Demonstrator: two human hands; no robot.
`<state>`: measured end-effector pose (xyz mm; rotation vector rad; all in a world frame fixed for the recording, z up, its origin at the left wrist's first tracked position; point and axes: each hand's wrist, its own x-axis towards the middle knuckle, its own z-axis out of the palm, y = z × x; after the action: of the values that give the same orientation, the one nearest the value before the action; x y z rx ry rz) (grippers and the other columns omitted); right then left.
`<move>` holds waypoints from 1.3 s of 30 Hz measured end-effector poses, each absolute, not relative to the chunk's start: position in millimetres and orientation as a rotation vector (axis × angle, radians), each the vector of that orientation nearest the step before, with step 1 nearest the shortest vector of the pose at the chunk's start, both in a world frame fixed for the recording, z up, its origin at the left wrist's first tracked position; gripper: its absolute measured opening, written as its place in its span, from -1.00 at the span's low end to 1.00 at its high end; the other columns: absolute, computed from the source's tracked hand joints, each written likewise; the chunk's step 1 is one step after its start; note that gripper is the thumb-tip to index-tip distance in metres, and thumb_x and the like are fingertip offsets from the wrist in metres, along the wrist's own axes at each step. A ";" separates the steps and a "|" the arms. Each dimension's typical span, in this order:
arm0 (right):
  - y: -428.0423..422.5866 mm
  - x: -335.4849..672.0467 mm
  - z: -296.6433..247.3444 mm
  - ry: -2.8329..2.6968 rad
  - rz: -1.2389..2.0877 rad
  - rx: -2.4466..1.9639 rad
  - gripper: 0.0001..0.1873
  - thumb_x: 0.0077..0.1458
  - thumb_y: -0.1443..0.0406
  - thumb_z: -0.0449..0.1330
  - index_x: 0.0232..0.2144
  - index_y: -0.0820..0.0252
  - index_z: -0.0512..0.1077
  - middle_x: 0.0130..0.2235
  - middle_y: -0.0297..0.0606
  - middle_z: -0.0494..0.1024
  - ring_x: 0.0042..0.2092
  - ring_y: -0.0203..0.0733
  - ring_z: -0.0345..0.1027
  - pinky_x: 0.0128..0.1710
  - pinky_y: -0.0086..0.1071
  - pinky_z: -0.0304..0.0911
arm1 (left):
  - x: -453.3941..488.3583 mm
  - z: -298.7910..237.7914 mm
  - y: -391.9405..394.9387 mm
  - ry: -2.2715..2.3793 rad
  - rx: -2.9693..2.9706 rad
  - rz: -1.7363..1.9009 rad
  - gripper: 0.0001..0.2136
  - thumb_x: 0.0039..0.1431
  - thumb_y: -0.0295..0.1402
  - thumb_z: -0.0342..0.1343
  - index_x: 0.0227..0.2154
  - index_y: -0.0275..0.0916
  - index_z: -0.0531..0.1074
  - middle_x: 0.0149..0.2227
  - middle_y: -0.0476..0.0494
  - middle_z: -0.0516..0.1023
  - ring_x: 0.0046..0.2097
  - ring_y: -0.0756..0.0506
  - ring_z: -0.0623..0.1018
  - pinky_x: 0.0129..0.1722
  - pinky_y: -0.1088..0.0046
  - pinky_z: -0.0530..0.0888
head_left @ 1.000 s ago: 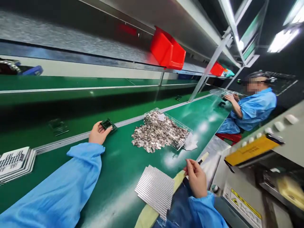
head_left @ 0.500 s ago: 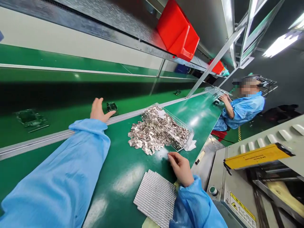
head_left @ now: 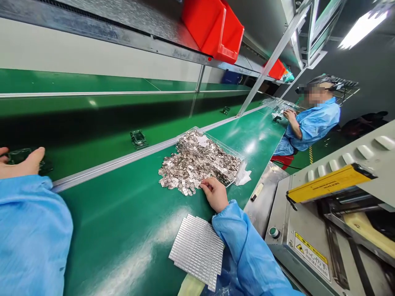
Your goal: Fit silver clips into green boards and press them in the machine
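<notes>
At the left edge of the head view, my left hand (head_left: 23,166) reaches over the green belt, thumb and fingers apart on either side of a circuit board (head_left: 20,156). Whether the fingers touch the board I cannot tell. My right hand (head_left: 215,195) is closed in a pinch at the near edge of a heap of small silvery metal pieces (head_left: 188,170). What sits between its fingertips, if anything, is too small to make out. Part of the heap lies in a clear plastic tray (head_left: 226,153). Below my right hand is a block of neatly rowed silvery pieces (head_left: 197,248).
Two more circuit boards lie on the belt, a nearer board (head_left: 138,139) and a farther board (head_left: 226,110). A red bin (head_left: 212,31) stands on the shelf overhead. A grey machine (head_left: 308,230) borders the right side. A co-worker (head_left: 319,119) sits farther along the bench.
My left hand has moved left, away from the middle board to the one at the left edge. My right hand has gone forward to the heap's edge. The view has shifted slightly.
</notes>
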<state>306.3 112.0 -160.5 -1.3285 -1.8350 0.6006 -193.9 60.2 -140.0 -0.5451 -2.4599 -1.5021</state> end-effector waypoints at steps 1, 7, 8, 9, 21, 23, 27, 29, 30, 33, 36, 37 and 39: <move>112.9 307.4 -161.9 -1.776 0.635 -1.315 -0.86 -0.01 0.21 0.20 -0.46 0.13 0.50 -0.47 -0.31 0.45 -0.47 -0.25 0.24 -0.41 -0.38 0.19 | -193.0 -136.9 67.0 -2.498 -0.451 -1.483 -0.34 -0.20 -0.13 0.25 0.00 -0.38 0.36 0.02 -0.22 0.48 -0.03 -0.35 0.50 -0.05 -0.06 0.45; 120.6 311.0 -164.6 -1.572 0.786 -1.265 -0.71 0.00 0.08 0.18 -0.39 0.19 0.47 -0.50 -0.31 0.46 -0.50 -0.27 0.28 -0.50 -0.39 0.25 | -132.0 -119.7 65.3 -2.353 -0.630 -1.579 -0.44 -0.21 -0.09 0.23 -0.08 -0.24 0.46 -0.20 -0.03 0.57 -0.20 -0.20 0.54 -0.15 0.11 0.52; 121.3 311.3 -163.9 -1.548 0.817 -1.251 -0.70 -0.02 0.07 0.19 -0.39 0.18 0.45 -0.50 -0.32 0.46 -0.51 -0.27 0.28 -0.51 -0.39 0.25 | -111.8 -121.4 58.8 -2.312 -0.779 -1.625 -0.48 -0.21 -0.10 0.22 -0.12 -0.22 0.48 -0.24 -0.02 0.56 -0.23 -0.17 0.54 -0.15 0.14 0.52; 121.7 311.6 -163.2 -1.526 0.849 -1.239 -0.69 -0.04 0.06 0.20 -0.40 0.18 0.44 -0.51 -0.32 0.46 -0.52 -0.28 0.29 -0.53 -0.40 0.26 | -90.3 -124.7 51.2 -2.331 -0.986 -1.670 -0.49 -0.20 -0.09 0.22 -0.14 -0.21 0.48 -0.27 -0.03 0.55 -0.26 -0.14 0.53 -0.15 0.17 0.52; 119.2 315.9 -157.9 -1.324 1.080 -1.172 -0.53 -0.22 -0.03 0.32 -0.40 0.19 0.34 -0.52 -0.30 0.51 -0.53 -0.27 0.38 -0.58 -0.45 0.24 | 2.3 -154.5 -51.3 -2.462 -2.135 -1.456 0.09 -0.22 -0.02 0.31 0.28 -0.12 -0.26 0.26 -0.37 0.15 0.30 -0.31 0.14 0.23 -0.04 0.12; 120.9 315.2 -156.5 -1.301 1.099 -1.172 -0.49 -0.26 -0.05 0.33 -0.39 0.20 0.35 -0.50 -0.28 0.53 -0.51 -0.26 0.40 -0.56 -0.45 0.26 | -5.3 -154.8 -57.1 -2.369 -2.353 -1.283 0.15 -0.24 -0.03 0.34 0.29 -0.11 -0.35 0.28 -0.39 0.12 0.31 -0.32 0.11 0.23 -0.06 0.09; 116.9 319.2 -147.4 -1.287 1.152 -1.178 -0.48 -0.33 -0.06 0.36 -0.46 0.20 0.35 -0.50 -0.25 0.54 -0.50 -0.23 0.42 -0.55 -0.43 0.27 | -16.4 -150.3 -51.6 -2.209 -2.674 -0.956 0.06 -0.15 -0.06 0.30 0.30 -0.14 -0.27 0.25 -0.42 0.18 0.26 -0.34 0.21 0.20 -0.01 0.18; 103.3 328.0 -138.8 -1.290 1.174 -1.183 -0.50 -0.35 -0.03 0.39 -0.49 0.21 0.37 -0.53 -0.27 0.51 -0.51 -0.24 0.39 -0.57 -0.44 0.24 | -18.8 -145.5 -46.4 -2.219 -2.724 -0.873 -0.04 -0.14 -0.08 0.29 0.28 -0.17 -0.10 0.17 -0.41 0.30 0.19 -0.34 0.33 0.15 0.03 0.27; 92.4 334.0 -134.0 -1.291 1.174 -1.186 -0.52 -0.34 0.00 0.40 -0.49 0.22 0.38 -0.55 -0.30 0.49 -0.53 -0.26 0.36 -0.57 -0.44 0.22 | -18.8 -143.2 -44.6 -2.222 -2.721 -0.870 -0.09 -0.14 -0.09 0.30 0.26 -0.17 -0.01 0.13 -0.38 0.35 0.15 -0.34 0.38 0.13 0.06 0.31; 45.0 351.3 -121.8 -1.283 1.150 -1.174 -0.63 -0.19 0.07 0.38 -0.44 0.22 0.44 -0.56 -0.36 0.43 -0.55 -0.33 0.25 -0.56 -0.44 0.18 | -11.3 -139.8 -43.4 -2.140 -2.672 -1.022 -0.27 -0.15 -0.15 0.30 0.13 -0.13 0.22 0.03 -0.27 0.41 0.07 -0.29 0.43 0.06 0.14 0.39; -9.6 355.6 -117.7 -1.227 1.228 -1.152 -0.71 -0.07 0.11 0.33 -0.40 0.19 0.45 -0.48 -0.30 0.49 -0.52 -0.31 0.26 -0.52 -0.42 0.21 | 12.8 -141.8 -46.4 -2.090 -2.560 -1.404 -0.50 -0.10 -0.22 0.27 -0.04 -0.13 0.34 -0.01 -0.24 0.35 -0.02 -0.22 0.47 -0.08 0.22 0.50; -25.5 353.0 -118.2 -1.206 1.279 -1.150 -0.72 -0.05 0.11 0.32 -0.40 0.19 0.44 -0.47 -0.28 0.50 -0.52 -0.30 0.27 -0.52 -0.41 0.22 | 25.2 -142.8 -47.7 -2.111 -2.505 -1.586 -0.56 -0.09 -0.23 0.27 -0.10 -0.13 0.35 0.02 -0.24 0.32 -0.06 -0.20 0.50 -0.14 0.25 0.53; -50.8 343.6 -120.1 -1.189 1.355 -1.151 -0.74 -0.03 0.12 0.31 -0.41 0.18 0.45 -0.49 -0.28 0.50 -0.51 -0.27 0.29 -0.51 -0.40 0.24 | 54.8 -143.7 -51.0 -2.179 -2.412 -2.002 -0.58 -0.10 -0.24 0.28 -0.14 -0.12 0.32 0.09 -0.23 0.27 -0.13 -0.14 0.54 -0.22 0.29 0.57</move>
<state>343.6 -50.8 -120.1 -1.1506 -1.1890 1.3551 54.8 -51.0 -143.7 -2.4117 -2.1791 -2.0017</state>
